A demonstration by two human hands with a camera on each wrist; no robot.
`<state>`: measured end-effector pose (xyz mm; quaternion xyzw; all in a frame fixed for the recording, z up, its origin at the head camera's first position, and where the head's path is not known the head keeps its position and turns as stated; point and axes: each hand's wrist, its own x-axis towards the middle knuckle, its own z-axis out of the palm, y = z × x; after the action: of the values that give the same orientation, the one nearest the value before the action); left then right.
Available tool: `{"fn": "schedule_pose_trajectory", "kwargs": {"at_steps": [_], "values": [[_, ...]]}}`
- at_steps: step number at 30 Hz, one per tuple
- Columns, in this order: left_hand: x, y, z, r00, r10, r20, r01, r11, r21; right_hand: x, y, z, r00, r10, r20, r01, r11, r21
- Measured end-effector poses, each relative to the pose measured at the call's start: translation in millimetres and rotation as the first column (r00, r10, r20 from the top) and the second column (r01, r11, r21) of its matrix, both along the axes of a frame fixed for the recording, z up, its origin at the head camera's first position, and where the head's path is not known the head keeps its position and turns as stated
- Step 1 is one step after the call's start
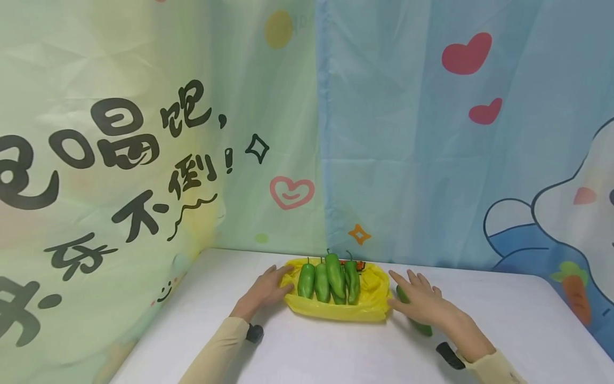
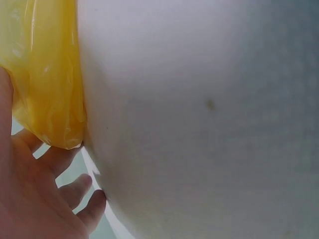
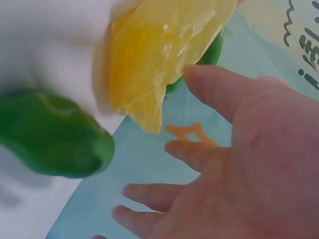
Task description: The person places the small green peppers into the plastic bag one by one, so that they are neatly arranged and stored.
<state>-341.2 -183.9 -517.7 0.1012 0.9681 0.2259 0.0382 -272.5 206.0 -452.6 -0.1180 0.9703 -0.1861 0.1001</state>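
Note:
A yellow plastic bag is spread into a low nest on the table, with several green peppers lying side by side in it. My left hand is at the bag's left end, fingers spread along its edge. In the left wrist view, the fingers touch the yellow plastic. Beside the bag's right end is my right hand, fingers extended and apart. The right wrist view has its thumb close to the plastic. Another green pepper lies on the table, partly hidden under the right hand.
Small red items show behind the peppers at the back of the bag. The white table ends at a printed cloth backdrop. A dark wrist device is on the right arm, another dark device on the left.

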Motion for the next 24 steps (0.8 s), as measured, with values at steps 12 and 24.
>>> {"fn": "schedule_pose_trajectory", "kwargs": {"at_steps": [12,24], "values": [[-0.7,-0.3,0.2,1.000,-0.006,0.004,0.006,1.000,0.008,-0.5,10,-7.4,0.998,-0.003,0.059,0.001,0.999,0.033],[0.2,-0.7,0.7,1.000,-0.025,-0.018,0.025,0.999,0.023,-1.5,13,-14.0,0.996,0.003,0.088,-0.008,0.998,0.057]]}}
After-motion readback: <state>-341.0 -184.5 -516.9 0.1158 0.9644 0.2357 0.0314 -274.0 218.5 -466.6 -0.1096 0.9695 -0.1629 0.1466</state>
